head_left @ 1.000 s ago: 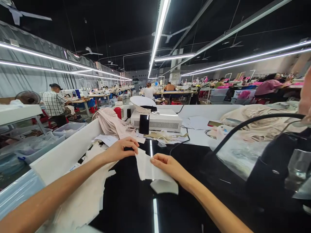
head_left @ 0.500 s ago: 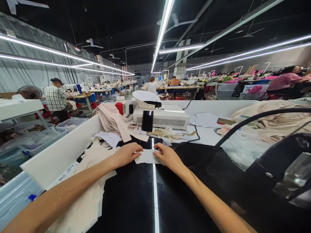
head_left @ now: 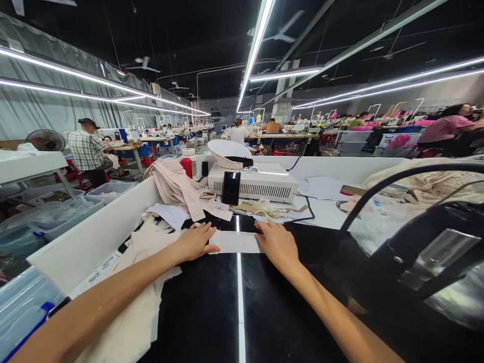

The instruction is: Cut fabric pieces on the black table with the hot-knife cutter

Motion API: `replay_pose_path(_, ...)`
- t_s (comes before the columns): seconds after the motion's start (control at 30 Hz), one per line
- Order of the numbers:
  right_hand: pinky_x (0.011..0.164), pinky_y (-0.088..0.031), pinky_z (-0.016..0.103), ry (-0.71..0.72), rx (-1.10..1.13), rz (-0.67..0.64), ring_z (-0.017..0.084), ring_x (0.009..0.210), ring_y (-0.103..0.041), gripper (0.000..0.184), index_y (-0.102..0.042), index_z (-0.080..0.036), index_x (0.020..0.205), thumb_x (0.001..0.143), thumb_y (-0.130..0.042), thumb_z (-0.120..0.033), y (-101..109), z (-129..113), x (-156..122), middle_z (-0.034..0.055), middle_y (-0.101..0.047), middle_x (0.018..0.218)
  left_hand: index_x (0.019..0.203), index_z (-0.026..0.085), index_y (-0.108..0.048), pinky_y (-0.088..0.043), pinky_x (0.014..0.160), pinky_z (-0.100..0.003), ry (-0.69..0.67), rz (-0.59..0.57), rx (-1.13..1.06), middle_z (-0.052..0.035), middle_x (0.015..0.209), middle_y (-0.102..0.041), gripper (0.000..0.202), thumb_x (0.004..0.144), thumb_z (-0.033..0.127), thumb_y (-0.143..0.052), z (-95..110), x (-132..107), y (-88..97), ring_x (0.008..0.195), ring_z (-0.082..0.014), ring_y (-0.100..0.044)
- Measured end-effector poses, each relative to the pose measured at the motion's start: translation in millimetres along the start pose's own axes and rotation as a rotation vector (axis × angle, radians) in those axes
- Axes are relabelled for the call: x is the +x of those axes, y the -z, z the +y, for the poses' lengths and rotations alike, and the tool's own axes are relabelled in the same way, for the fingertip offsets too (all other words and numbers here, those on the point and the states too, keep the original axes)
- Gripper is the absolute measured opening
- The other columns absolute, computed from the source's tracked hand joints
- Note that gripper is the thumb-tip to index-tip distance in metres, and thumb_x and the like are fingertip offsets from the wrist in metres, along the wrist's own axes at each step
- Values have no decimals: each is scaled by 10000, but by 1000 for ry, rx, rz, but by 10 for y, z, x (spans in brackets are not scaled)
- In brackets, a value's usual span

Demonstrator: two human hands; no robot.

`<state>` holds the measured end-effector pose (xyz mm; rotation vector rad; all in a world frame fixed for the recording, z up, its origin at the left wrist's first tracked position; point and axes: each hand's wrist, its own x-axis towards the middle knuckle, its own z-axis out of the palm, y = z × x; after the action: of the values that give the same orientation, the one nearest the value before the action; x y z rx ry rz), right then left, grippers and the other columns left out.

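On the glossy black work surface point(head_left: 204, 307) in front of me lies a short white strip point(head_left: 239, 242), stretched out flat from side to side. Whether it is cloth or paper I cannot tell. At its left end, my left hand point(head_left: 196, 242) holds it down, thumb along the near edge and fingers towards the far edge. The right end is held by my right hand point(head_left: 279, 247), its fingers bent over and partly hiding that end. Pale pink fabric pieces point(head_left: 139, 292) lie in a stack beside my left forearm.
A black phone point(head_left: 231, 187) leans against a white vented box point(head_left: 264, 184) behind my hands. Beige scraps point(head_left: 264, 209) lie before the box. Bundled pink straps point(head_left: 177, 189) sit at the left. A black machine point(head_left: 423, 252) with a cable point(head_left: 372, 191) takes up the right side.
My hands have moved apart, the right one further to the right. The white strip, slightly rumpled before, now lies straighter and more of it shows between them.
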<state>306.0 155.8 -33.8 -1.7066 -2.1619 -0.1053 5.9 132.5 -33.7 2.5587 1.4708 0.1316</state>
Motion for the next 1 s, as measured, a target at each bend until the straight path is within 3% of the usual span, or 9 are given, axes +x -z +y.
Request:
replay_pose_path(0.13, 1142, -550, 514, 106, -54, 75, 301, 1319, -663, 210, -735, -199, 1292, 1091, -719, -256, 37, -86, -65, 116, -713, 1396, 1775, 219, -386, -247, 1376, -653, 12, -35, 13, -235, 1851, -266, 755, 1157, 615, -564, -50, 33, 42, 1737, -418, -273)
replay_pose_path(0.27, 991, -578, 424, 234, -55, 25, 262, 1121, -717, 103, -773, -192, 1132, 1088, -682, -211, 14, -120, -121, 73, -771, 1154, 1761, 234, -413, -187, 1366, -730, 19, -44, 9, -241, 1839, -293, 761, 1135, 613, -621, -63, 55, 137, 1735, -443, -263)
replay_pose_path(0.33, 880, -572, 380, 262, -48, 9, 255, 996, -733, 172, -785, -194, 1022, 1096, -630, -193, -14, -106, -149, 79, -779, 1036, 1753, 226, -429, -181, 1377, -711, 20, -33, -8, -234, 1833, -314, 756, 1127, 587, -653, -41, 38, 221, 1735, -434, -271)
replay_pose_path(0.43, 803, -553, 373, 296, -7, 27, 285, 950, -745, 242, -806, -214, 1024, 1085, -574, -182, -49, -86, -184, 112, -788, 1017, 1745, 223, -449, -225, 1404, -589, 20, 18, -47, -182, 1836, -351, 694, 1154, 550, -608, -26, -65, 435, 1739, -370, -289)
replay_pose_path(0.57, 853, -592, 404, 363, 97, 46, 311, 994, -771, 246, -810, -222, 1155, 1075, -577, -222, -119, -132, -214, 115, -803, 1115, 1666, 266, -570, -322, 1372, -391, 78, 148, -86, -65, 1791, -485, 542, 1204, 512, -430, -135, -409, 843, 1687, -276, -415)
replay_pose_path(0.7, 891, -634, 416, 407, 198, 59, 316, 1050, -796, 262, -810, -241, 1188, 1069, -577, -258, -264, -258, -248, 111, -815, 1178, 1434, 228, -720, -502, 1187, -376, 235, 274, -81, -87, 1535, -727, 447, 1148, 436, -448, -294, -960, 1121, 1385, -291, -684)
replay_pose_path(0.83, 860, -656, 441, 429, 272, 65, 323, 990, -809, 277, -820, -255, 1144, 1052, -561, -292, -425, -376, -256, 109, -824, 1138, 1027, 211, -707, -526, 879, -365, 444, 345, -62, -84, 1091, -792, 282, 1066, 410, -510, -329, -1512, 1096, 1012, -288, -724)
replay_pose_path(1.0, 827, -654, 490, 416, 326, 62, 353, 941, -803, 316, -825, -243, 1091, 1028, -532, -345, -536, -439, -185, 133, -824, 1106, 860, 238, -586, -367, 680, -315, 620, 309, -156, -8, 850, -702, 288, 1001, 485, -631, -251, -1803, 853, 807, -240, -644)
